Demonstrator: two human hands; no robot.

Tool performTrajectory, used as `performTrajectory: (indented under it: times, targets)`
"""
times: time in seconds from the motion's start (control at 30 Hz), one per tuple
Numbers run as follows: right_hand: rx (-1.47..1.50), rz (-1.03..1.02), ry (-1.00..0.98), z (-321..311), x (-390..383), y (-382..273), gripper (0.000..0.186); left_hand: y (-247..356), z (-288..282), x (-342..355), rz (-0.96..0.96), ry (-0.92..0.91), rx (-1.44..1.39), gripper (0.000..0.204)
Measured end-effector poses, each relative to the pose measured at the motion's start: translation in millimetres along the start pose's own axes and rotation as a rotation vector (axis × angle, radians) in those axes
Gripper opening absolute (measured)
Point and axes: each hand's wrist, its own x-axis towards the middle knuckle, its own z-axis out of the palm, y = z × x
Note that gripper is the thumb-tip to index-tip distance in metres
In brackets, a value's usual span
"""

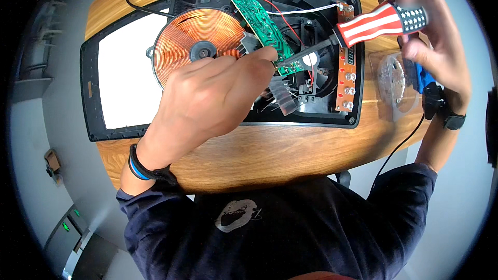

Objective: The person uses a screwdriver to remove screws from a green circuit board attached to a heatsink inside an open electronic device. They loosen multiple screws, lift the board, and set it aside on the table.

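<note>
A screwdriver with a red-and-white striped handle and a starred end slants down-left across the opened appliance. Around the handle's end is my right hand, thumb below and blurred fingers above. My left hand pinches at the screwdriver's tip, beside the lower edge of a tilted green circuit board. What its fingertips hold is hidden. Left of the board lies a round copper coil, partly covered by that hand. Grey heatsink fins show next to my fingers.
The black housing sits on a wooden table. An orange board with buttons lines its right side. Under the coil lies a black-framed white panel. A clear plastic container stands right; black cables run nearby.
</note>
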Motion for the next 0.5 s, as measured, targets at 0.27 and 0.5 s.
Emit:
performTrajectory:
  times: [0.27,0.5]
  targets:
    - [0.065,-0.019,0.011,1,2,0,0.053,4,-2,1,-0.128,-0.058,-0.038,0.043]
    - [-0.002,-0.076,-0.045,-7,0,2,0.057,2,-1,1,-0.102,-0.055,-0.054,0.045]
